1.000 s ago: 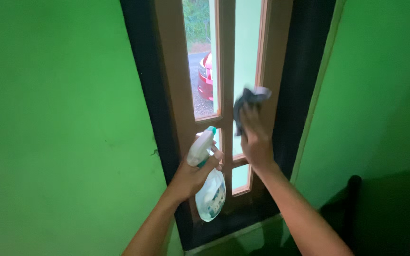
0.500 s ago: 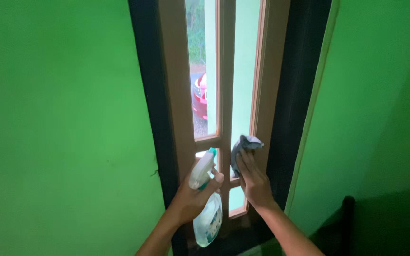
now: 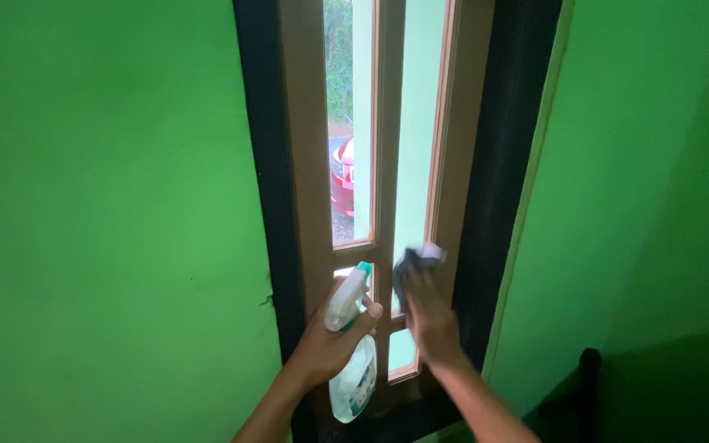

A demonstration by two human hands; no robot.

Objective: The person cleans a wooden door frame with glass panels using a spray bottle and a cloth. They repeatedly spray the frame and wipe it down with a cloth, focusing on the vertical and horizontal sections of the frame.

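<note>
Fingers of left hand [image 3: 330, 344] wrap spray bottle [image 3: 353, 361] w/ clear liquid.

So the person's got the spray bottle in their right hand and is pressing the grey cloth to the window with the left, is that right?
Not quite: the hands are swapped. The head view shows the left hand holding the spray bottle, while the right hand presses the grey cloth against the window.

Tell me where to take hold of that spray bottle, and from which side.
Grip the spray bottle at its narrow neck just under the white trigger head, probably coming from the left, as the left hand does. The nozzle points up toward the window frame, and the wider body hangs below, so the neck suits closing fingers.
</note>
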